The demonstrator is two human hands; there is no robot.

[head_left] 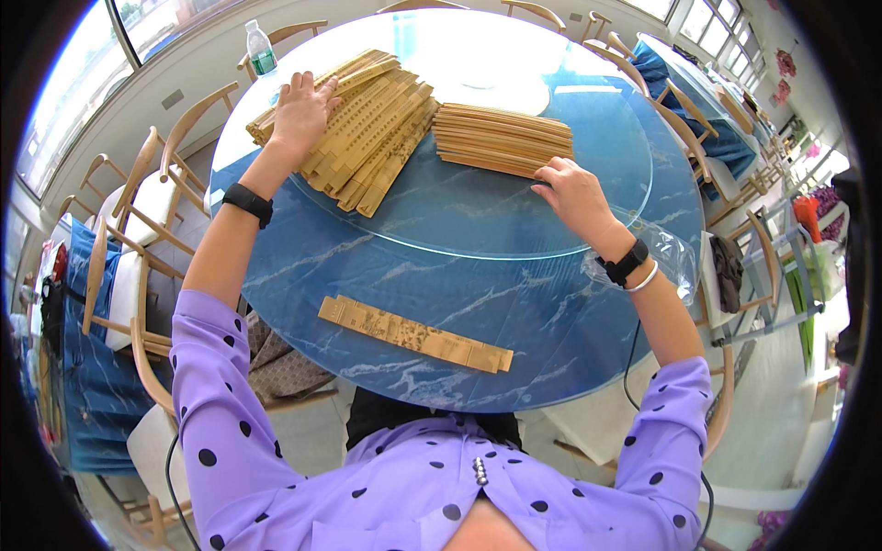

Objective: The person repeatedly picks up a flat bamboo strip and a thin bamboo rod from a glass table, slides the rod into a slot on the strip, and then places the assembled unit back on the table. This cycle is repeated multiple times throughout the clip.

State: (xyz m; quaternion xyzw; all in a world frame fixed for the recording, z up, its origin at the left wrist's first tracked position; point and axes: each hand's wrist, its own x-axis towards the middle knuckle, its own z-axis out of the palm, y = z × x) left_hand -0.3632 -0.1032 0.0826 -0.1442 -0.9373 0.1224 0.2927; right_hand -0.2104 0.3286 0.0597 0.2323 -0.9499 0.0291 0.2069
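A fanned pile of long, flat golden cardboard cartons [372, 129] lies at the far left of the table. My left hand [301, 112] rests over its left side, fingers stretched out and holding nothing. Right of the pile is a neat row of thin brown strips [501, 138], packed side by side; what they are made of I cannot tell. My right hand [577, 195] is at the row's near right corner, thumb and fingers drawn together. Whatever is between those fingertips is hidden. Nearer to me, a single flattened golden carton [413, 333] lies slightly aslant on the table.
The round blue marbled table [303, 262] carries a glass turntable [478, 243] under the cartons and strips. A plastic bottle [261, 50] stands at the far left edge. Crumpled clear plastic [666, 257] lies near my right wrist. Wooden chairs [197, 124] ring the table.
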